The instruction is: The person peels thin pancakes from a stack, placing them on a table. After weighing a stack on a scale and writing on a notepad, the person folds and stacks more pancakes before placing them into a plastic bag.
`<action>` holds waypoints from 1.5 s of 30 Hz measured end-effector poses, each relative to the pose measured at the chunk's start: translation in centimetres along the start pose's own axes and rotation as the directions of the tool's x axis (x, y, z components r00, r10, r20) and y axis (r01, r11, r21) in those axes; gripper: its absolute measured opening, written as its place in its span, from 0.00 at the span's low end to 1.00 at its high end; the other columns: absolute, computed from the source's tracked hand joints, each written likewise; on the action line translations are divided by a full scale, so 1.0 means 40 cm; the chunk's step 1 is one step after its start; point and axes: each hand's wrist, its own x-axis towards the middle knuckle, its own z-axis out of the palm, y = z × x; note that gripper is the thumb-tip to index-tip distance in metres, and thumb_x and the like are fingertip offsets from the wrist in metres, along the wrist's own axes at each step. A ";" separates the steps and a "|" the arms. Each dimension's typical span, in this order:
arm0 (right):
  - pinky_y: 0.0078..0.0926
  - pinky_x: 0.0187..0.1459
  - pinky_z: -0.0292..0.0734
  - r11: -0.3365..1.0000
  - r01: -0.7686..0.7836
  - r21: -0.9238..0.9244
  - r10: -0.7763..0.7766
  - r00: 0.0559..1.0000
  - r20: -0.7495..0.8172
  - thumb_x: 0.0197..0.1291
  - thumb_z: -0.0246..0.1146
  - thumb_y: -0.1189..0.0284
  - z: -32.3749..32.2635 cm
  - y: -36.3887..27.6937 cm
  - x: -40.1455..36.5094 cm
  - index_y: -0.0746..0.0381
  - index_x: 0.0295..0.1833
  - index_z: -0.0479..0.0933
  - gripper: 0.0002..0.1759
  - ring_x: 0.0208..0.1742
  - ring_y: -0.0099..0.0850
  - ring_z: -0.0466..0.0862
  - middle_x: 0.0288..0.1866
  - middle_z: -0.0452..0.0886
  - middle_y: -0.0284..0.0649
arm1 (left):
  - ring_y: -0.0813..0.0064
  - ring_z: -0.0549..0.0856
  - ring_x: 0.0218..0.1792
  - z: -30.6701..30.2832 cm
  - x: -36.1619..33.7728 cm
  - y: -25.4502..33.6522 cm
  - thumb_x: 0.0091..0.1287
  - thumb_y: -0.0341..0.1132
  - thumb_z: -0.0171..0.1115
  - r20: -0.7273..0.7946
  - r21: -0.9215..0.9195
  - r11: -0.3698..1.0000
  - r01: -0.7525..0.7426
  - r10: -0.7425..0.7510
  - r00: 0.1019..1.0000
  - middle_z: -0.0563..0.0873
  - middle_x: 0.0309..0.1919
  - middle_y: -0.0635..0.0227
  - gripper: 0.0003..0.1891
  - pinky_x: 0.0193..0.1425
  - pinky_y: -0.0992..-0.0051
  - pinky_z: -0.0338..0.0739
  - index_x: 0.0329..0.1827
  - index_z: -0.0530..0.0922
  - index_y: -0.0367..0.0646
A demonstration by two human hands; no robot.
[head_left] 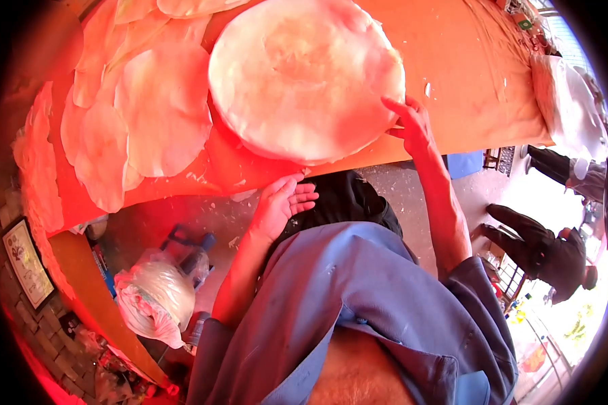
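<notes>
A thick round stack of thin pale sheets [304,74] lies on an orange cloth-covered table [473,74], overhanging its near edge a little. My right hand [411,125] touches the stack's right rim with fingers spread. My left hand [282,202] is below the table's near edge, palm up and fingers apart, just under the stack's lower rim. It holds nothing that I can see.
Several single round sheets [159,111] lie spread and overlapping on the table to the left. Another white pile [567,101] sits at the far right end. A plastic bag [152,293] lies on the floor at the left. Other people [547,246] stand at the right.
</notes>
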 end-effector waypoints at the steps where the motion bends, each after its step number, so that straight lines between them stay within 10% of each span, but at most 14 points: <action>1: 0.32 0.41 0.79 0.995 -0.054 0.082 0.053 0.998 0.015 0.53 0.70 0.59 0.001 0.002 0.000 0.62 0.49 0.78 0.23 0.37 0.30 0.83 0.41 0.84 0.36 | 0.56 0.82 0.54 -0.006 0.003 0.001 0.75 0.45 0.49 0.023 -0.012 1.000 -0.003 0.003 1.000 0.80 0.54 0.48 0.24 0.58 0.62 0.79 0.65 0.66 0.34; 8: 0.30 0.40 0.79 0.851 -0.250 0.461 0.175 0.964 0.199 0.54 0.69 0.59 -0.011 0.022 0.072 0.63 0.51 0.77 0.24 0.35 0.31 0.83 0.40 0.84 0.39 | 0.57 0.82 0.54 -0.035 0.020 0.011 0.74 0.48 0.50 0.133 -0.099 0.994 0.037 -0.023 0.991 0.80 0.54 0.49 0.27 0.59 0.62 0.78 0.65 0.68 0.34; 11: 0.35 0.46 0.79 0.919 -0.236 0.315 0.122 0.931 0.343 0.58 0.65 0.59 0.004 0.004 0.083 0.63 0.52 0.79 0.22 0.48 0.31 0.83 0.49 0.82 0.37 | 0.57 0.82 0.55 -0.029 0.031 0.001 0.74 0.49 0.50 0.158 -0.122 0.990 0.072 -0.053 0.986 0.80 0.54 0.49 0.28 0.60 0.62 0.77 0.65 0.69 0.34; 14: 0.39 0.45 0.79 1.000 -0.017 0.020 0.016 0.999 0.052 0.57 0.65 0.60 0.039 -0.006 0.019 0.64 0.47 0.80 0.19 0.44 0.31 0.83 0.43 0.83 0.36 | 0.56 0.81 0.55 -0.018 0.031 -0.004 0.74 0.52 0.50 0.182 -0.147 0.986 0.076 -0.049 0.982 0.80 0.55 0.49 0.29 0.61 0.62 0.77 0.65 0.69 0.34; 15: 0.26 0.33 0.78 1.000 -0.021 -0.014 0.021 1.000 0.016 0.48 0.71 0.65 0.046 -0.007 0.019 0.66 0.38 0.81 0.17 0.32 0.32 0.83 0.36 0.84 0.41 | 0.56 0.81 0.56 -0.014 0.035 -0.003 0.74 0.53 0.49 0.192 -0.156 0.985 0.072 -0.041 0.980 0.80 0.55 0.49 0.30 0.62 0.61 0.76 0.65 0.69 0.33; 20: 0.23 0.26 0.76 0.981 0.183 0.069 -0.189 0.976 0.104 0.48 0.70 0.75 0.058 -0.044 0.041 0.70 0.38 0.79 0.13 0.25 0.31 0.82 0.31 0.83 0.42 | 0.47 0.76 0.63 0.002 0.059 -0.014 0.72 0.60 0.47 0.230 -0.305 0.948 0.093 -0.022 0.973 0.77 0.59 0.43 0.37 0.67 0.55 0.71 0.66 0.66 0.29; 25: 0.26 0.34 0.81 0.922 0.338 0.190 -0.365 0.922 0.129 0.52 0.66 0.81 0.068 -0.202 -0.111 0.72 0.45 0.79 0.13 0.34 0.33 0.86 0.37 0.85 0.44 | 0.49 0.69 0.68 0.088 0.066 0.027 0.68 0.65 0.49 0.268 -0.652 0.758 0.016 0.210 0.940 0.67 0.69 0.47 0.44 0.69 0.50 0.67 0.71 0.59 0.32; 28: 0.26 0.34 0.80 0.934 0.294 0.204 -0.319 0.942 0.106 0.53 0.67 0.78 -0.010 -0.189 -0.140 0.72 0.46 0.79 0.15 0.35 0.31 0.85 0.39 0.85 0.44 | 0.54 0.64 0.72 0.116 0.112 0.064 0.66 0.64 0.53 0.122 -0.805 0.522 -0.282 0.610 0.783 0.62 0.72 0.53 0.45 0.70 0.49 0.65 0.74 0.56 0.36; 35: 0.29 0.40 0.81 0.955 0.091 -0.281 -0.092 0.996 0.009 0.56 0.70 0.66 -0.227 -0.047 0.008 0.72 0.51 0.76 0.23 0.41 0.32 0.84 0.41 0.83 0.43 | 0.64 0.68 0.69 0.203 0.136 0.106 0.67 0.43 0.63 -0.031 -0.382 0.712 -0.589 0.627 0.778 0.69 0.69 0.60 0.35 0.72 0.62 0.63 0.72 0.60 0.36; 36: 0.29 0.41 0.81 0.912 0.072 -0.403 -0.095 0.995 -0.038 0.56 0.71 0.63 -0.239 -0.038 0.013 0.72 0.52 0.76 0.26 0.43 0.33 0.84 0.42 0.83 0.43 | 0.65 0.69 0.68 0.208 0.132 0.112 0.66 0.42 0.64 -0.034 -0.263 0.775 -0.575 0.588 0.808 0.69 0.68 0.60 0.34 0.71 0.62 0.64 0.71 0.61 0.35; 37: 0.32 0.44 0.79 0.588 0.196 -0.785 -0.409 0.909 -0.080 0.52 0.74 0.55 -0.250 -0.025 0.021 0.69 0.55 0.76 0.33 0.46 0.32 0.82 0.44 0.82 0.45 | 0.66 0.70 0.66 0.223 0.130 0.122 0.66 0.41 0.64 -0.005 -0.203 0.792 -0.576 0.587 0.809 0.71 0.66 0.60 0.32 0.70 0.63 0.65 0.69 0.64 0.33; 40: 0.35 0.47 0.78 0.597 0.664 -0.450 -0.686 0.713 0.143 0.47 0.77 0.56 -0.139 -0.098 -0.046 0.66 0.59 0.75 0.37 0.45 0.35 0.82 0.47 0.82 0.46 | 0.68 0.75 0.60 0.279 0.133 0.139 0.66 0.37 0.65 0.003 -0.182 0.741 -0.646 0.657 0.754 0.78 0.58 0.62 0.28 0.66 0.68 0.69 0.65 0.68 0.33; 45: 0.32 0.52 0.78 0.455 0.811 -0.367 -0.476 0.570 0.670 0.50 0.74 0.67 0.033 -0.177 -0.149 0.65 0.58 0.77 0.29 0.49 0.34 0.83 0.49 0.84 0.41 | 0.77 0.78 0.50 0.327 0.124 0.166 0.64 0.32 0.66 -0.031 -0.040 0.761 -0.647 0.647 0.762 0.81 0.48 0.68 0.19 0.56 0.74 0.73 0.56 0.74 0.36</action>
